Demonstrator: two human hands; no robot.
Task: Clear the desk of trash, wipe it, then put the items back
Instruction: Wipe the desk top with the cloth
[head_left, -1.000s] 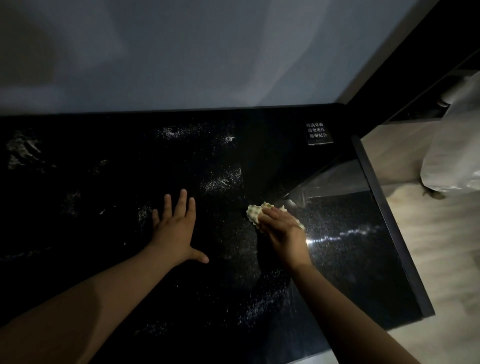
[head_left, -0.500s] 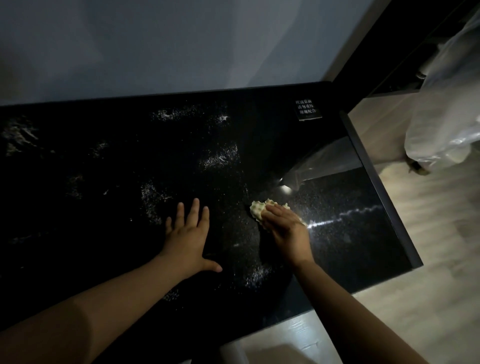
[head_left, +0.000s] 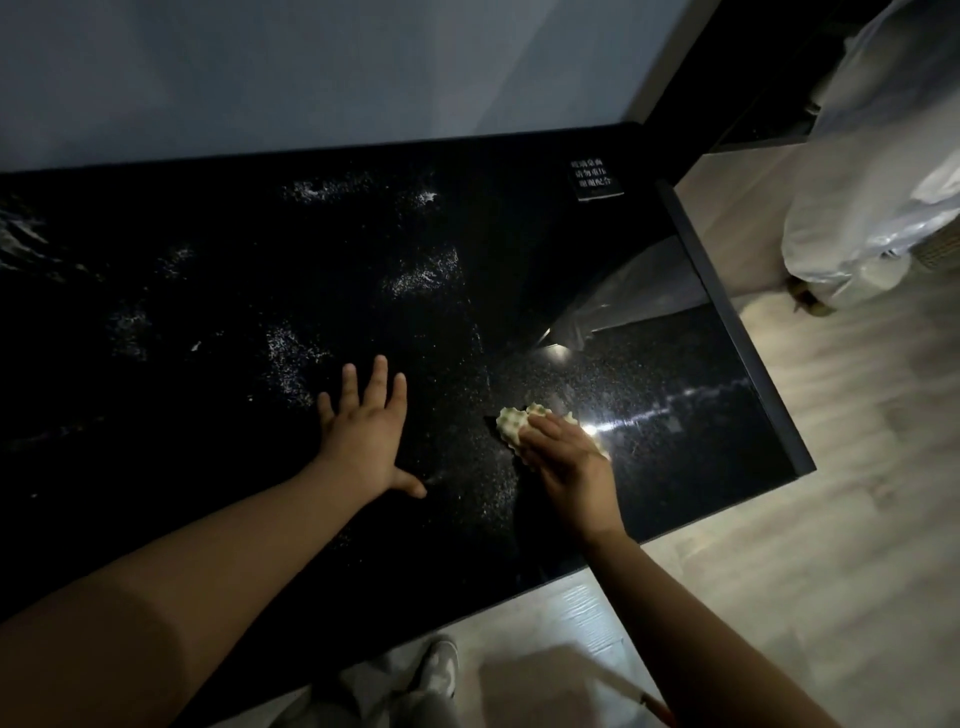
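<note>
The black glossy desk (head_left: 208, 291) fills the middle of the view and carries whitish smears and specks. My left hand (head_left: 366, 434) lies flat on it with fingers spread, holding nothing. To its right, my right hand (head_left: 563, 457) presses a pale yellow waffle-textured cloth (head_left: 514, 423) onto the desk top; the fingers lie over the cloth and most of it is hidden under the hand.
A small black sign with white writing (head_left: 595, 179) stands at the desk's far right corner. The desk's right edge (head_left: 727, 317) borders a light wooden floor. A translucent plastic bag (head_left: 878, 182) hangs at the right. My shoe (head_left: 439, 673) shows below the front edge.
My right hand has drawn the cloth back along the desk toward the front edge. My left hand stays flat on the desk. The view has tilted down, showing more floor.
</note>
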